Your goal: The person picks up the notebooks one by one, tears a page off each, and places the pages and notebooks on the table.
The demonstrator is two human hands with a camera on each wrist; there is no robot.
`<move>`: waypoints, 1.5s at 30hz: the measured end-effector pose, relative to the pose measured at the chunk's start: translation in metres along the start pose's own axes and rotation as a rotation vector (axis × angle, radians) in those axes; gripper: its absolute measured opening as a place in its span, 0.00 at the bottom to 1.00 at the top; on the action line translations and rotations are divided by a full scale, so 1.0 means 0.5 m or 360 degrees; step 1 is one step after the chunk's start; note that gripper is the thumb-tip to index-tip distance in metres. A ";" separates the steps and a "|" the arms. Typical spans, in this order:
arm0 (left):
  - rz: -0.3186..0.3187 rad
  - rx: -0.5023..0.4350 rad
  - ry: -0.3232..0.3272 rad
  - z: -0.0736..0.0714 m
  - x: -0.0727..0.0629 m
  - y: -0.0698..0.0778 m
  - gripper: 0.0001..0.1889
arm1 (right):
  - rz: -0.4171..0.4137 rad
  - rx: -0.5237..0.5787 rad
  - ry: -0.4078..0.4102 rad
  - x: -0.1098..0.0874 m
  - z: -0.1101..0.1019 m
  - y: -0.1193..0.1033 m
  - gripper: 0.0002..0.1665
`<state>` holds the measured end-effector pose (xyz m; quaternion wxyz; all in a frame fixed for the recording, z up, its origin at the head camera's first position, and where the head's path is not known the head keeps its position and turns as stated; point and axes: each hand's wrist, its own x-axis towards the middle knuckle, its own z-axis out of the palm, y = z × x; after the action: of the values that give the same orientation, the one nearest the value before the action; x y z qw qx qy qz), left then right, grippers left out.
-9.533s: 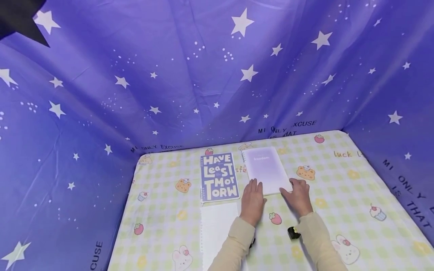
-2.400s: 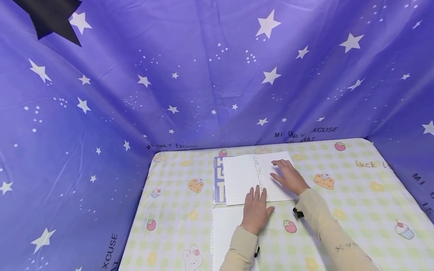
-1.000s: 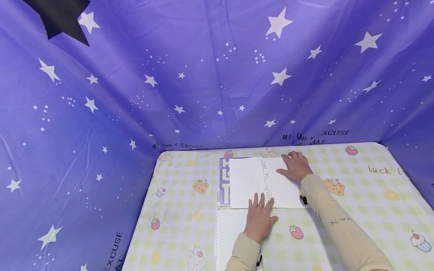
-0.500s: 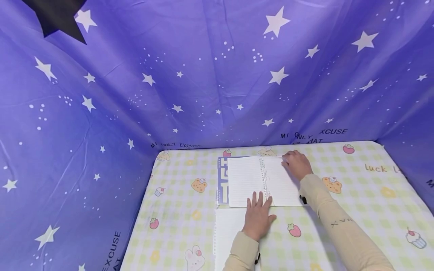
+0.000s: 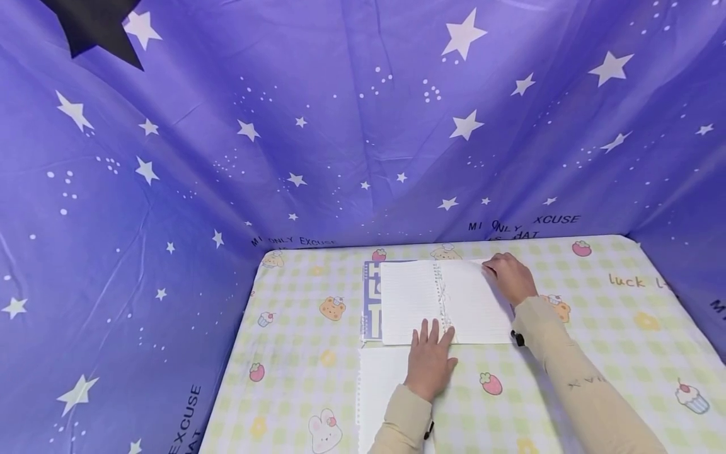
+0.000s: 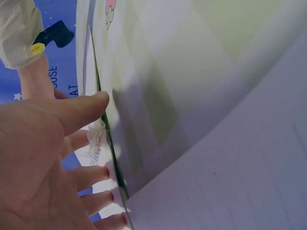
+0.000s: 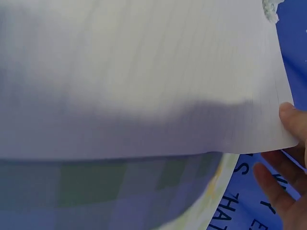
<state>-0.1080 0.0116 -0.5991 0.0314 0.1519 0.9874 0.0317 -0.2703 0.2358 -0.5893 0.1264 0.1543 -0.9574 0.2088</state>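
Observation:
A spiral notebook (image 5: 411, 302) lies spread on the table, lined white pages on both sides of its coil. Ragged bits of torn paper (image 5: 444, 293) cling along the coil. My left hand (image 5: 429, 366) rests with spread, straight fingers on the notebook's near edge by the coil; the left wrist view shows its thumb apart from the paper. At the far right corner, my right hand (image 5: 513, 277) pinches the right-hand page (image 7: 168, 72) between thumb and finger. Beneath the left page sits a blue notebook (image 5: 372, 302) with big white letters, mostly covered.
Nearer the body lies a white sheet (image 5: 382, 384) with a row of holes down its left edge, partly under the left forearm. A checked tablecloth (image 5: 295, 391) covers the table. Blue star-printed curtains (image 5: 340, 126) hang close behind it and along both sides.
The lilac-covered notebook, shut at first, has been opened, its cover side turned left over the blue notebook. My right hand has moved to the page's far corner and pinched it. The left stays put lately.

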 end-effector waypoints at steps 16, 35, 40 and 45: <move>-0.0001 0.0028 0.0055 -0.007 0.019 -0.002 0.34 | -0.0092 0.0021 0.0228 -0.029 -0.009 -0.013 0.04; -0.0088 -0.0083 0.0137 0.015 0.049 -0.005 0.38 | -0.0268 0.0068 -0.0155 -0.099 0.022 -0.095 0.15; -0.0108 -0.0068 0.0116 0.025 0.059 -0.016 0.42 | -0.0277 0.0037 -0.0197 -0.110 0.030 -0.109 0.16; -0.0114 -0.0041 0.0058 0.016 0.061 -0.018 0.45 | -0.0292 0.0027 -0.0201 -0.119 0.037 -0.120 0.15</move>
<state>-0.1391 0.0128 -0.6092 0.0164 0.1155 0.9921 0.0461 -0.1982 0.1904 -0.6021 0.0831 0.2552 -0.9435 0.1943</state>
